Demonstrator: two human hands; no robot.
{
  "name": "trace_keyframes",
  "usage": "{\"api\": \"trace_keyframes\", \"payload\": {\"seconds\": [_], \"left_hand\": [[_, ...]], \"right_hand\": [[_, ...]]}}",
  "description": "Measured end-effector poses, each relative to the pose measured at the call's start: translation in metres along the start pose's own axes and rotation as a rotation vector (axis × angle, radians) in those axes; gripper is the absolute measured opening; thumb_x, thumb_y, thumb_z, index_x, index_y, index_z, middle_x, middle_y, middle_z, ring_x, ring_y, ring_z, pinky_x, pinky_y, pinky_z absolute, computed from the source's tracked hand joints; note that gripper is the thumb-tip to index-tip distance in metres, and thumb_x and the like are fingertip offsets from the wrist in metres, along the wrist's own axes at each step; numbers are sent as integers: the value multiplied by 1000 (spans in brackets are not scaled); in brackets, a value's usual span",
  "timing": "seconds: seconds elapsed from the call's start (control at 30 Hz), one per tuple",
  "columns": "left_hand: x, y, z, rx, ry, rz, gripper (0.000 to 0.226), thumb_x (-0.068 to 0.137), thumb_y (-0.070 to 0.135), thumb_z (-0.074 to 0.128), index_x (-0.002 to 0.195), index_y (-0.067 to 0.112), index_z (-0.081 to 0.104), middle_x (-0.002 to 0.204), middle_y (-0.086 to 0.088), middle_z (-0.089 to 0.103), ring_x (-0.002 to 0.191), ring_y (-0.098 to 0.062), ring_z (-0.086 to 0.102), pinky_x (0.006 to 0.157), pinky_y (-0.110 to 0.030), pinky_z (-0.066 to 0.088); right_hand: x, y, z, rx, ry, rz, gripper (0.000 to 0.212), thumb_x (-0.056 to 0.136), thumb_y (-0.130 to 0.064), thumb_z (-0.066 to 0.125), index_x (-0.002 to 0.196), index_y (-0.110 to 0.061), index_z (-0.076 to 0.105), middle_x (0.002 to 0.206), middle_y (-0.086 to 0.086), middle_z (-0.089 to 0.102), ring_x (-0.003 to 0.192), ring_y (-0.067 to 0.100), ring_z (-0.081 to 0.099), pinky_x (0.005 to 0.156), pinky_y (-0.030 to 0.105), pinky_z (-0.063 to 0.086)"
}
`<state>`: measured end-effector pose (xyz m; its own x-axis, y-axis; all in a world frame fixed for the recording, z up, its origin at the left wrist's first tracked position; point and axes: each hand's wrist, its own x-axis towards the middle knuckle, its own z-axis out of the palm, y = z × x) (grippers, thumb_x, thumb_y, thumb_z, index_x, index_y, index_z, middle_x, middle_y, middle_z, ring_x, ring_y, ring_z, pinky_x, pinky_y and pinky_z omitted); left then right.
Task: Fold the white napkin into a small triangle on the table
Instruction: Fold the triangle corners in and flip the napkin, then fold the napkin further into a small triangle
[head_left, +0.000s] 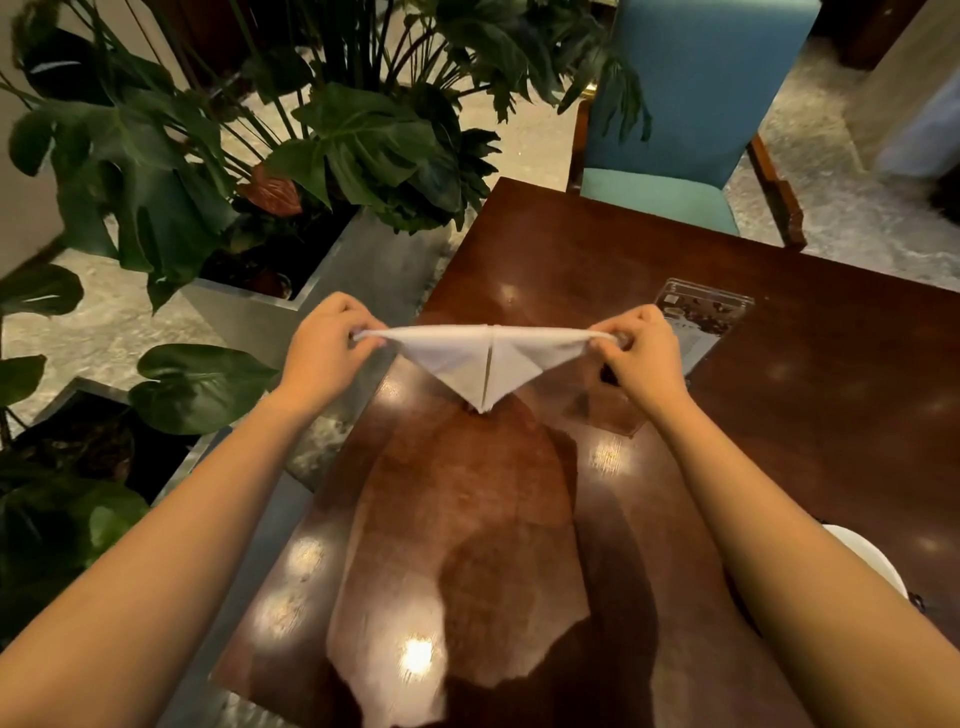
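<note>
Pinching the white napkin (485, 358) | left hand (324, 345) grips one corner | right hand (636, 348) grips the other | napkin hangs as a triangle, its tip touching the brown table (779, 415)

Dim warm light fr above; glare spots on table (779, 415); wide-angle bending at edges; corners soft

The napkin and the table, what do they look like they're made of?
Napkin: seemingly white woven cloth, matte; it sags softly between left hand and right hand, with a crisp centre crease. Table: probably dark wood or veneer, glossy; it mirrors ceiling lights.
</note>
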<state>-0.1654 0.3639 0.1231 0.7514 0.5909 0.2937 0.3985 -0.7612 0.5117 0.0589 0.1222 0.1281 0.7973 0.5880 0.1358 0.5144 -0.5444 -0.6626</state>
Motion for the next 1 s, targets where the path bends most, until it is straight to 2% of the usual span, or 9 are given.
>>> {"api": "trace_keyframes", "payload": {"seconds": [0.13, 0.23, 0.37, 0.47, 0.57, 0.73, 0.83, 0.93, 1.0], "left_hand": [[-5, 3, 0, -23, 127, 98, 15, 79, -3, 61, 87, 7, 70, 91, -9, 62, 86, -21, 56, 73, -34, 44], [-51, -14, 27, -40, 75, 138, 22, 72, -6, 52, 83, 5, 67, 90, -10, 62, 90, -22, 54, 84, -23, 40], [-135, -31, 63, -32, -129, 138, 25, 77, 4, 41, 84, 5, 65, 93, -10, 61, 93, -19, 52, 87, -11, 34], [-173, -38, 76, 24, -205, 132, 20, 77, -2, 50, 88, 4, 66, 98, -11, 62, 96, -16, 50, 83, -19, 38], [-185, -43, 80, 6, -255, 79, 41, 63, -19, 60, 94, 9, 65, 103, -6, 60, 100, -16, 49, 84, -25, 41], [-159, -27, 77, -30, -227, -75, 32, 71, 3, 48, 93, 17, 67, 97, 3, 63, 96, -10, 51, 78, -30, 37], [-121, -9, 90, -61, -226, -166, 29, 83, 15, 51, 108, 14, 65, 104, -2, 65, 97, -19, 57, 83, -38, 47], [-86, 9, 112, -156, -320, -345, 33, 90, 23, 55, 121, 15, 59, 107, -2, 61, 92, -19, 57, 81, -31, 44], [-73, 17, 123, -204, -333, -410, 30, 89, 23, 57, 118, 14, 61, 100, -2, 61, 88, -18, 56, 79, -31, 44]], "right_hand": [[-3, -1, 0, 136, 99, -71, 16, 81, 2, 61, 85, -11, 70, 95, 3, 46, 83, 3, 44, 68, 3, 36], [-34, 26, 19, 185, 70, -81, 24, 77, 8, 62, 81, -15, 66, 93, 5, 51, 87, 11, 48, 73, 0, 34], [-101, 74, 58, 143, -74, -36, 35, 72, 11, 63, 74, -25, 63, 83, 2, 57, 84, 22, 55, 79, 15, 41], [-135, 92, 72, 51, -146, 105, 34, 77, 10, 62, 75, -24, 67, 88, -1, 59, 89, 16, 50, 85, 27, 43], [-141, 93, 74, 31, -123, 150, 38, 78, 14, 51, 76, -19, 71, 93, 0, 60, 91, 12, 44, 91, 37, 42], [-122, 79, 77, 2, -139, 210, 35, 77, 6, 46, 76, -23, 67, 92, -3, 63, 93, 16, 49, 90, 41, 44], [-97, 61, 91, -4, -164, 174, 25, 86, -8, 47, 84, -19, 69, 92, 0, 68, 93, 24, 56, 85, 43, 48], [-70, 39, 112, -54, -242, 144, 21, 91, -19, 49, 91, -15, 69, 94, 4, 69, 95, 28, 50, 85, 45, 43], [-56, 31, 124, -67, -299, 170, 21, 92, -27, 50, 97, -17, 68, 92, 3, 67, 98, 30, 47, 87, 45, 41]]}}
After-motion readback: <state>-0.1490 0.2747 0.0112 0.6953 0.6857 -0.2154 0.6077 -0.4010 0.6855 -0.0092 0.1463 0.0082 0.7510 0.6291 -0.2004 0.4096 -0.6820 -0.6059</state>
